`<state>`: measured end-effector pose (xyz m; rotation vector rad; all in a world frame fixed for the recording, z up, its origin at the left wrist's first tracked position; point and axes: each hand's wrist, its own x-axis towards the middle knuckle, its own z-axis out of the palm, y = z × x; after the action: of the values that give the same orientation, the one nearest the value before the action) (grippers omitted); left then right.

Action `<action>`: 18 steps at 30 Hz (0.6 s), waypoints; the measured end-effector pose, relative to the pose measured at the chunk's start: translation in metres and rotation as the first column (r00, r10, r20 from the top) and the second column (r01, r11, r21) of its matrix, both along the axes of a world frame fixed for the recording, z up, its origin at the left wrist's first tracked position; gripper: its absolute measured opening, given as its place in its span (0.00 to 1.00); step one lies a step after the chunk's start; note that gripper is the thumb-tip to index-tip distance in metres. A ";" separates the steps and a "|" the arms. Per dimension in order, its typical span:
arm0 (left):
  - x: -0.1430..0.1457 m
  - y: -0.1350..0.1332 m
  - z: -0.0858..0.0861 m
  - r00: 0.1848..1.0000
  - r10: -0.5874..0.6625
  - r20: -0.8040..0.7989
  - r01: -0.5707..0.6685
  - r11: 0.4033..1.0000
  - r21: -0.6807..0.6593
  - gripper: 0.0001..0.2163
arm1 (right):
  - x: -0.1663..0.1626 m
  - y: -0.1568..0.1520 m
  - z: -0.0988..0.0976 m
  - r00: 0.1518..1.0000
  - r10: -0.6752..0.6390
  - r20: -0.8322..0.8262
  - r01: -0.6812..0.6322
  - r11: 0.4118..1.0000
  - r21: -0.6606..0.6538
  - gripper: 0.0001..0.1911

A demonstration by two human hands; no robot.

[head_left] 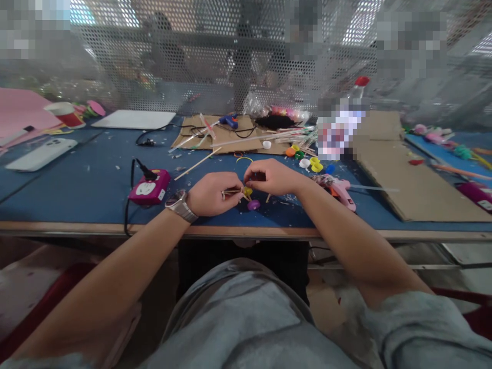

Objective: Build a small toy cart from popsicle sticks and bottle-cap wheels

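My left hand (215,193), with a metal watch (180,206) on its wrist, is closed on thin wooden sticks joined to a small piece. At the end of these sticks are a yellow bottle cap (248,191) and a purple bottle cap (253,205), low over the blue table. My right hand (273,177) curls in from the other side, its fingers bent at the yellow cap. Whether those fingertips pinch anything is too small to make out. A short stick (268,197) shows beneath the right palm.
Right of my hands lie a pink glue gun (340,192) and loose bottle caps (315,165). A purple power socket (150,187) with a plugged cable stands left. Behind are a blue glue gun (229,121), a long stick (198,164) and cardboard (407,174); a phone (42,155) lies far left.
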<state>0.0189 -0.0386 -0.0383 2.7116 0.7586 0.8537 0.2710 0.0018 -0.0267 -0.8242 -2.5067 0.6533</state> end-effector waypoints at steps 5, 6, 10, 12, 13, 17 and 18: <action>0.000 -0.001 0.000 1.000 0.011 -0.023 -0.010 1.000 0.017 0.08 | 0.002 0.001 0.000 0.998 0.065 0.027 -0.064 0.998 -0.029 0.13; 0.001 -0.001 0.000 1.000 0.012 -0.026 -0.012 1.000 0.019 0.08 | 0.002 0.000 0.000 0.997 0.078 0.030 -0.077 0.996 -0.034 0.14; 0.001 0.000 0.000 0.999 0.017 -0.038 -0.016 1.000 0.022 0.09 | 0.001 -0.001 0.001 0.992 0.114 0.046 -0.111 0.993 -0.048 0.14; 0.001 0.000 -0.001 0.999 0.016 -0.045 -0.016 1.000 0.021 0.09 | 0.000 -0.002 0.001 0.991 0.118 0.061 -0.115 0.992 -0.052 0.12; 0.000 0.000 -0.001 0.999 0.017 -0.047 -0.016 1.000 0.019 0.09 | 0.000 -0.002 0.002 0.991 0.117 0.069 -0.114 0.992 -0.053 0.11; 0.000 0.000 -0.001 0.999 0.016 -0.042 -0.015 1.000 0.008 0.09 | -0.001 -0.003 0.003 0.990 0.102 0.094 -0.097 0.994 -0.056 0.10; 0.000 0.000 -0.001 0.999 0.015 -0.038 -0.015 1.000 0.004 0.09 | -0.001 -0.003 0.003 0.990 0.098 0.100 -0.092 0.994 -0.058 0.10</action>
<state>0.0185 -0.0384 -0.0391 2.7365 0.7868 0.8096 0.2701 -0.0016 -0.0237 -0.7788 -2.6453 0.7291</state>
